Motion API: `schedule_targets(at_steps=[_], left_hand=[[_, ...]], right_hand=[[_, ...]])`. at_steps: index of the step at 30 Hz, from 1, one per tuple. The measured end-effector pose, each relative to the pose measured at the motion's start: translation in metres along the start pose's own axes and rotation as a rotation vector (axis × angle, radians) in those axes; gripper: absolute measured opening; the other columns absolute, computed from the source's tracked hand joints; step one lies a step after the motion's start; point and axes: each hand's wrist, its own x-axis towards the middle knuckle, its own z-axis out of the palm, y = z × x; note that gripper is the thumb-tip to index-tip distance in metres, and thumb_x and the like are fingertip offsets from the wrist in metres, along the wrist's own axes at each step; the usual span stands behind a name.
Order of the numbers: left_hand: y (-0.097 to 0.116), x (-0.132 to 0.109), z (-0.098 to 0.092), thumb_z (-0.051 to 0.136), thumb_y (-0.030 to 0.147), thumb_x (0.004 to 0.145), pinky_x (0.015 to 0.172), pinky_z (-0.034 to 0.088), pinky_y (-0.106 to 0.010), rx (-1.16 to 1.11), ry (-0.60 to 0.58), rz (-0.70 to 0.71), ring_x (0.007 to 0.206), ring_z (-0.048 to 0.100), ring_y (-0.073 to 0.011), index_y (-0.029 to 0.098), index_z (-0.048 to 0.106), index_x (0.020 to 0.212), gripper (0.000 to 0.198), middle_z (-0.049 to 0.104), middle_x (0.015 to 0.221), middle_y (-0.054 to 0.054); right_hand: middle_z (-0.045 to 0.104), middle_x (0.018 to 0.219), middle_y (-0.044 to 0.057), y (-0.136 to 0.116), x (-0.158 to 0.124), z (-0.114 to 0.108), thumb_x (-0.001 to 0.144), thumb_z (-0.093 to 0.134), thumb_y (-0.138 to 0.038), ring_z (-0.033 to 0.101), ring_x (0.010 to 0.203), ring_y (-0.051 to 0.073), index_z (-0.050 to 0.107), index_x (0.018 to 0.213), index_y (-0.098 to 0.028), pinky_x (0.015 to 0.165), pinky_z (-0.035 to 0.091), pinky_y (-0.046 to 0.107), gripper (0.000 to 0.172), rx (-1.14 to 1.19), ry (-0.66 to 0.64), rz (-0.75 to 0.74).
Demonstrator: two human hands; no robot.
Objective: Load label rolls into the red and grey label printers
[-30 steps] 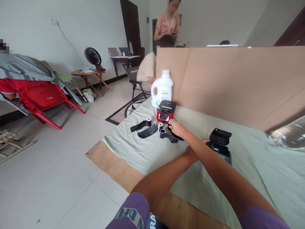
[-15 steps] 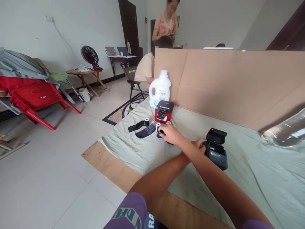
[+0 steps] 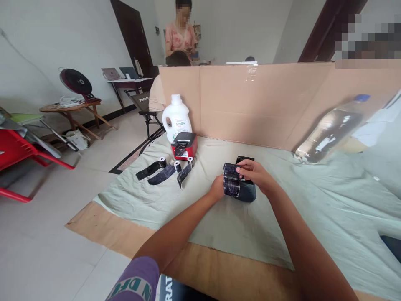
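Observation:
A dark blue-black label printer (image 3: 248,195) stands on the cloth with its lid raised behind my right hand. A dark roll of label paper (image 3: 231,172) is at its open top, and the loose strip hangs over the front left of the printer. My right hand (image 3: 257,174) pinches the roll's right end between thumb and fingers. My left hand (image 3: 217,188) is closed at the printer's left side, its fingertips hidden behind the strip. Off to the left lie three more rolls: a left roll (image 3: 162,162), a middle roll (image 3: 177,167) and a right roll (image 3: 189,160), each with dark paper unrolled.
A red and black printer (image 3: 185,145) stands before a white jug (image 3: 177,119). Behind runs a cardboard panel (image 3: 238,104), with a wrapped bottle (image 3: 332,129) leaning at the right. The board's front edge (image 3: 106,230) is near me. Other people are beyond the panel.
My right hand has come from the rolls at the left to the black printer, bringing a roll of label paper. My arms are no longer crossed. The view has turned right.

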Motion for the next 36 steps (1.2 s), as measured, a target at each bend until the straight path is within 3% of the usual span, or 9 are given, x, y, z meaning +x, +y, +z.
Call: schedule_targets(at_steps=[5,13,19,23,25,28,30,34,36], left_hand=[[-0.003,-0.004,0.0,0.049,0.022,0.094,0.063,0.041,-0.022,0.034,0.044,0.058,0.059,0.043,-0.0102,0.014,0.061,0.128,0.037,0.044,0.062,0.006],[0.007,-0.012,-0.001,0.048,0.025,0.094,0.061,0.037,-0.021,0.19,-0.06,0.136,0.06,0.041,-0.0099,0.018,0.063,0.129,0.038,0.043,0.064,0.006],[0.009,-0.015,0.0,0.049,0.022,0.093,0.06,0.039,-0.021,0.318,-0.082,0.161,0.057,0.044,-0.0092,0.019,0.073,0.119,0.035,0.062,0.069,0.002],[0.01,-0.017,0.0,0.05,0.02,0.092,0.063,0.043,-0.021,0.377,-0.092,0.214,0.058,0.048,-0.009,0.021,0.075,0.117,0.035,0.07,0.076,0.0],[0.009,-0.018,0.0,0.05,0.019,0.092,0.065,0.045,-0.021,0.395,-0.089,0.257,0.058,0.05,-0.009,0.021,0.075,0.118,0.036,0.072,0.078,-0.001],[0.007,-0.02,0.001,0.051,0.016,0.09,0.067,0.047,-0.021,0.418,-0.092,0.323,0.059,0.054,-0.009,0.022,0.074,0.119,0.037,0.075,0.083,-0.001],[0.005,-0.021,0.001,0.052,0.016,0.089,0.069,0.049,-0.021,0.426,-0.101,0.351,0.06,0.057,-0.0089,0.023,0.075,0.118,0.038,0.077,0.087,-0.001],[0.001,-0.022,0.001,0.053,0.017,0.089,0.068,0.051,-0.021,0.416,-0.094,0.396,0.061,0.06,-0.0086,0.023,0.076,0.115,0.036,0.079,0.095,-0.002],[0.0,-0.021,0.001,0.053,0.017,0.089,0.067,0.05,-0.021,0.421,-0.087,0.425,0.059,0.06,-0.0085,0.022,0.076,0.113,0.034,0.079,0.091,-0.002]], right_hand=[[0.068,0.077,0.002,0.023,0.002,-0.052,0.08,0.063,-0.032,0.061,0.073,0.018,0.058,0.086,-0.021,0.069,0.045,0.03,0.013,-0.415,0.131,0.059],[0.069,0.095,0.007,0.05,0.01,-0.035,0.09,0.054,-0.021,0.063,0.088,0.02,0.06,0.092,-0.019,0.076,0.043,0.028,0.006,-0.711,0.131,0.018],[0.062,0.105,0.011,0.064,0.012,-0.023,0.085,0.049,-0.007,0.059,0.093,0.02,0.059,0.091,-0.018,0.081,0.043,0.029,0.016,-0.771,0.176,-0.028],[0.06,0.099,0.008,0.067,0.013,-0.022,0.087,0.049,-0.013,0.058,0.092,0.021,0.059,0.092,-0.019,0.085,0.045,0.031,0.012,-0.769,0.236,-0.02],[0.059,0.109,0.011,0.067,0.014,-0.023,0.09,0.049,-0.022,0.058,0.098,0.023,0.057,0.106,-0.018,0.09,0.045,0.035,0.019,-0.725,0.35,-0.036],[0.048,0.138,0.019,0.064,0.017,-0.029,0.09,0.052,-0.031,0.055,0.111,0.026,0.041,0.139,-0.015,0.099,0.043,0.041,0.053,-0.588,0.442,-0.143],[0.048,0.143,0.018,0.062,0.02,-0.033,0.091,0.052,-0.032,0.054,0.114,0.026,0.034,0.146,-0.016,0.101,0.042,0.042,0.06,-0.506,0.383,-0.18],[0.061,0.119,0.012,0.053,0.02,-0.042,0.09,0.051,-0.028,0.055,0.107,0.025,0.059,0.116,-0.019,0.097,0.044,0.041,0.028,-0.521,0.255,-0.188],[0.062,0.109,0.009,0.047,0.015,-0.045,0.087,0.056,-0.025,0.055,0.105,0.024,0.063,0.101,-0.02,0.098,0.043,0.04,0.018,-0.591,0.095,-0.216]])
